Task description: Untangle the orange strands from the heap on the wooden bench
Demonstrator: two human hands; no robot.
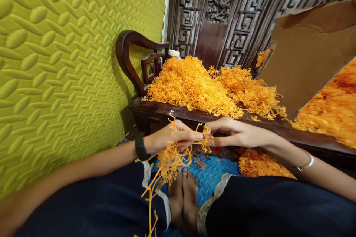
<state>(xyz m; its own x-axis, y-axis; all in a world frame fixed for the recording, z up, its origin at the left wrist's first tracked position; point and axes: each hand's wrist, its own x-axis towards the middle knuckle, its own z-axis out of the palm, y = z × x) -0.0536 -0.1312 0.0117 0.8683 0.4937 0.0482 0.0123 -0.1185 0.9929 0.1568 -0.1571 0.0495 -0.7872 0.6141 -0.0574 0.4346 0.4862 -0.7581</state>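
Observation:
My left hand (180, 133) is closed around a bunch of thin, branching orange plastic stems (169, 161), which hangs down between my knees. A black band circles that wrist. My right hand (236, 132) meets it fingertip to fingertip, its thumb and fingers pinched on a small orange plastic sprig (206, 142) between the two hands. Just beyond them, a big heap of similar orange plastic sprigs (191, 85) lies on the dark wooden bench (172, 110). Whether the pinched sprig is still joined to the bunch, I cannot tell.
A brown cardboard flap (308, 52) stands at the right, with more orange pieces (330, 103) beside it. Another orange pile (264, 164) lies below the bench. The curved armrest (129, 59) borders a yellow padded wall (69, 63). Blue matting (210, 172) covers the floor.

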